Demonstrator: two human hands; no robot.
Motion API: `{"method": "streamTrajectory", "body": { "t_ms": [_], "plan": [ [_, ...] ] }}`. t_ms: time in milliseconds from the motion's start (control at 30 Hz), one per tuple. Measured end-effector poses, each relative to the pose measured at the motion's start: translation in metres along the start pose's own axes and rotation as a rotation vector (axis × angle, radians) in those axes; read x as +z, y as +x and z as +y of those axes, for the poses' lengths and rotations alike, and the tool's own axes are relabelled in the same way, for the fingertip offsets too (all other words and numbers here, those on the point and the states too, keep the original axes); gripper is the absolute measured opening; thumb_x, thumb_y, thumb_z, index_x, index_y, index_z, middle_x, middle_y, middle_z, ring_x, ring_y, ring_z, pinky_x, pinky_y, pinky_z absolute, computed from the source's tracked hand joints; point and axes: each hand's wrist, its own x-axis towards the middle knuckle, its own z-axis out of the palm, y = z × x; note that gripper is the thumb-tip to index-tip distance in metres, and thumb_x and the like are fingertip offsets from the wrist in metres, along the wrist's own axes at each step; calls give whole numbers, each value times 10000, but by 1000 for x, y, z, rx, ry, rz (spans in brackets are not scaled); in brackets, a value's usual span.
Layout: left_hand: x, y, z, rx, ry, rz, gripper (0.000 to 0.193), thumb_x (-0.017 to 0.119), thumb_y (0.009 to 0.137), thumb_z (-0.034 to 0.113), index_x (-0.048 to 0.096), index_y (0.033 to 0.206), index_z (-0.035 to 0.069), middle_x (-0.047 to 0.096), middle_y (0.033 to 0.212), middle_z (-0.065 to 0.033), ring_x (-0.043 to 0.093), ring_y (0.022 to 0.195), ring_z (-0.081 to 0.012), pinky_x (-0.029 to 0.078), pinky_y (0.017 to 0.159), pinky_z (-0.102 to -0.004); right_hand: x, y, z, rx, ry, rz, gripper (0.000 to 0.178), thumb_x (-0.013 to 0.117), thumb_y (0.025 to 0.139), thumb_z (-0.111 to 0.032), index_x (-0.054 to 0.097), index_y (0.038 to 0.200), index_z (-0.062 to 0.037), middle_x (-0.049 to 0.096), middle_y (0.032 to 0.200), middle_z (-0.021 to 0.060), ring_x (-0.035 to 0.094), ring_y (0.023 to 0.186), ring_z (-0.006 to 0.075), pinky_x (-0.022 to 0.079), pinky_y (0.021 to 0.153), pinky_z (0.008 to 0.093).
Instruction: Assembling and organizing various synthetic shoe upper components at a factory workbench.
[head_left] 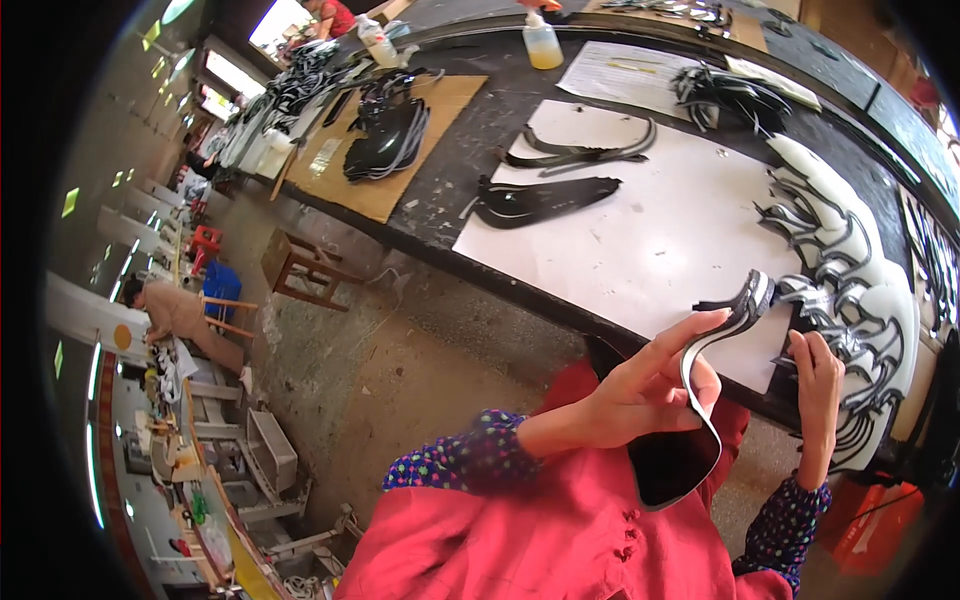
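The curved black piece [682, 468] is located in the grip of the left hand [645, 395], held between thumb and fingers. Its upper end projects above the fingertips; its broad end hangs below the hand. The right hand [819, 382] is positioned to the right, grip narrow; whether it holds anything cannot be determined. Beyond, a white board [690, 230] lies on the dark bench [440, 210].
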Motion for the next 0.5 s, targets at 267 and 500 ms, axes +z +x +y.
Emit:
{"method": "streamTrajectory", "body": {
  "t_ms": [267, 500],
  "plan": [
    [-75, -15, 197, 341, -514, 258, 533, 398, 1071, 257, 252, 1517, 6, 552, 1183, -156, 492, 703, -176, 449, 615, -285, 5, -14, 31, 19, 329, 162, 239, 592, 998, -110, 567, 1217, -16, 599, 1076, 55, 567, 950, 130, 460, 847, 267],
    [-303, -6, 357, 324, 498, 464, 434, 493, 1019, 249, 517, 1333, -49, 649, 1100, -140, 470, 714, -120, 411, 654, -256, -2, -22, 21, 75, 192, 203, 231, 596, 982, -97, 574, 1198, -17, 598, 1089, 64, 565, 959, 151, 460, 833, 279]
  ]
}}
